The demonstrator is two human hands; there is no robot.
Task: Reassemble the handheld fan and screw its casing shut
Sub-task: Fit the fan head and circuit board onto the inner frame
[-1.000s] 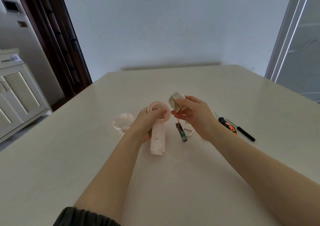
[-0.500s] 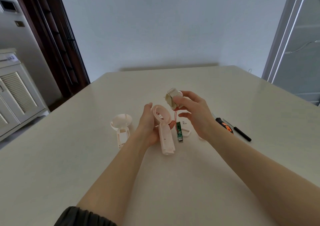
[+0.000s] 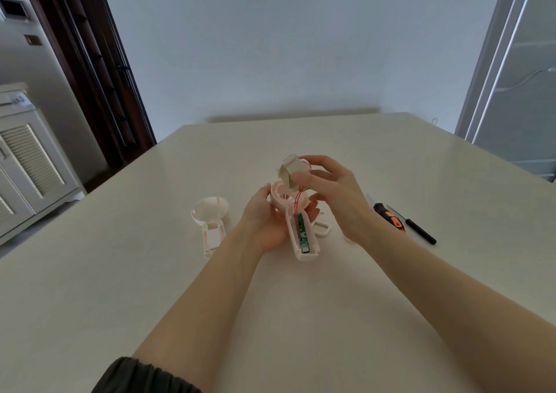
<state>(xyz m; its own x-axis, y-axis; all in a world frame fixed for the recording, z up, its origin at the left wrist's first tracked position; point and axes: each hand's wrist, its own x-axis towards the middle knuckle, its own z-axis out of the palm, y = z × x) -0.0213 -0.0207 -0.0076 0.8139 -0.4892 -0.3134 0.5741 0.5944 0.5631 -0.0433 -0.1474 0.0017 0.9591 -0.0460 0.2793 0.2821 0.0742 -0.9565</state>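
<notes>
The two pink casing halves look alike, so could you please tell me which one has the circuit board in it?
The half held in the left hand: the green circuit board lies in its handle. The other half lies apart on the table.

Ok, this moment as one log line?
left hand: holds casing half, board inside | right hand: holds blade unit above | other half, screwdrivers: on table

We see a pale pink plastic fan casing (image 3: 304, 236), a smooth, faintly glossy cream table (image 3: 301, 317), and a green circuit board (image 3: 301, 234).
</notes>
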